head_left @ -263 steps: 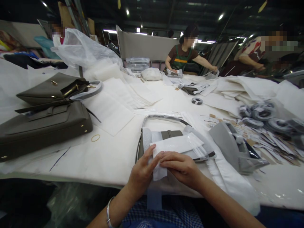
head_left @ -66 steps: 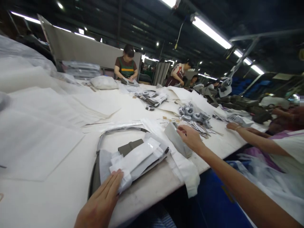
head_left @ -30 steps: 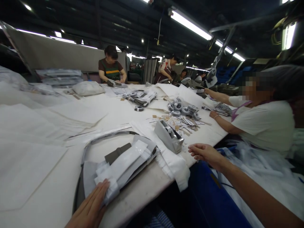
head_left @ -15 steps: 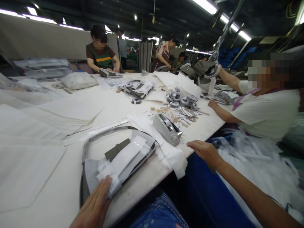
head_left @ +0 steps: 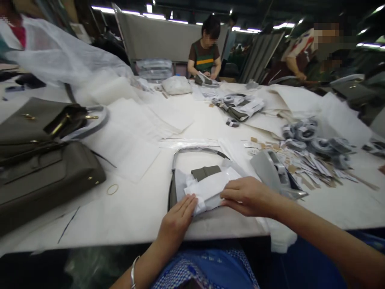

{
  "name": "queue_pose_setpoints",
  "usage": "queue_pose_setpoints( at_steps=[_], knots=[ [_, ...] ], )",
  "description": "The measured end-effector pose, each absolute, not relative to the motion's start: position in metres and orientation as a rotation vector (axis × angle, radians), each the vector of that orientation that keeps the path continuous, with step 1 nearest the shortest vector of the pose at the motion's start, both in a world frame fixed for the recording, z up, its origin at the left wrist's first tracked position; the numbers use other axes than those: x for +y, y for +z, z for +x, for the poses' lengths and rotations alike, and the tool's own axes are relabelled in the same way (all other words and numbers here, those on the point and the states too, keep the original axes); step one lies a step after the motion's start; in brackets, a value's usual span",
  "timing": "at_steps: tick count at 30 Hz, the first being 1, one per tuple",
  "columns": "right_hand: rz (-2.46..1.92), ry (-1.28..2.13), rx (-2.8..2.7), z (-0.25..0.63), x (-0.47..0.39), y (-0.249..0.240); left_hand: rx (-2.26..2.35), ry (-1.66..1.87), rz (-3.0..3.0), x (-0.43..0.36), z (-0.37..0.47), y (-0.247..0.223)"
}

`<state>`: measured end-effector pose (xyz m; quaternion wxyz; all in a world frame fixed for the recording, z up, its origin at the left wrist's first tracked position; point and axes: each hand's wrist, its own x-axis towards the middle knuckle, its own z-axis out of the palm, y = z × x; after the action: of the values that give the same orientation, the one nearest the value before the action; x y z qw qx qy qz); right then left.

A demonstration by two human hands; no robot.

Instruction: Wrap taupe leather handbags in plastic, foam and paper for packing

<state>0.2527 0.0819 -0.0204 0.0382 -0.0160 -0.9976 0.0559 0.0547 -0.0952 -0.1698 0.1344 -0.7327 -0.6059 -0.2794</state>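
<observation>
A dark olive bag [head_left: 172, 192] with a wrapped, looped strap [head_left: 192, 150] lies on the white table in front of me, partly covered with white paper [head_left: 212, 185]. My left hand [head_left: 179, 214] rests on the paper's near left part, fingers extended and side by side. At the paper's right end, my right hand [head_left: 245, 196] has its thumb and fingers closed on the edge. A grey tape dispenser [head_left: 272, 170] stands just beyond my right hand. White soft sheeting [head_left: 281, 235] hangs over the table's front edge.
Olive handbags [head_left: 51, 172] lie at the left beside white sheets [head_left: 129, 136]. Wrapped rolls [head_left: 303, 134] and scattered paper slips [head_left: 315, 168] are at the right. Another bag [head_left: 240, 108] lies farther back. A person [head_left: 205, 56] works across the table; another stands at the back right.
The view has turned left, bringing the left handbags into sight. My right hand has moved from beside the tape dispenser to the paper on the bag. My left hand remains on the paper.
</observation>
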Motion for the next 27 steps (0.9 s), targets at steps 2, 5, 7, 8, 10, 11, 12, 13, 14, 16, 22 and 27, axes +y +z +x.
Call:
queue_pose_setpoints(
  at_steps=[2,5,7,8,10,11,12,13,14,16,22,27],
  knots=[
    [0.033,0.181,-3.158,0.216,0.089,-0.024,-1.779,-0.837,-2.133,-0.096,0.056,-0.171],
    [0.091,0.169,-3.322,0.170,0.101,-0.031,-1.803,-0.876,-2.139,-0.098,0.058,-0.173],
    [0.129,0.129,-3.435,0.146,0.107,-0.037,-1.810,-0.890,-2.138,-0.099,0.059,-0.173],
    [0.158,0.095,-3.494,0.136,0.110,-0.040,-1.809,-0.894,-2.137,-0.099,0.059,-0.172],
    [0.231,0.031,-3.595,0.119,0.113,-0.045,-1.800,-0.896,-2.132,-0.099,0.059,-0.170],
    [0.269,0.003,-3.631,0.111,0.114,-0.047,-1.794,-0.894,-2.130,-0.099,0.058,-0.169],
    [0.301,-0.018,-3.661,0.104,0.114,-0.049,-1.785,-0.891,-2.128,-0.099,0.057,-0.168],
    [0.325,-0.033,-3.685,0.097,0.113,-0.051,-1.777,-0.888,-2.130,-0.098,0.057,-0.167],
    [0.342,-0.047,-3.706,0.091,0.112,-0.052,-1.771,-0.889,-2.131,-0.098,0.056,-0.166],
    [0.373,-0.092,-3.753,0.080,0.108,-0.054,-1.762,-0.904,-2.133,-0.098,0.055,-0.167],
    [0.467,-0.211,-3.826,0.064,0.100,-0.056,-1.805,-0.987,-2.067,-0.098,0.056,-0.174],
    [0.500,-0.261,-3.829,0.062,0.099,-0.060,-1.771,-0.936,-2.171,-0.095,0.053,-0.176]
  ],
)
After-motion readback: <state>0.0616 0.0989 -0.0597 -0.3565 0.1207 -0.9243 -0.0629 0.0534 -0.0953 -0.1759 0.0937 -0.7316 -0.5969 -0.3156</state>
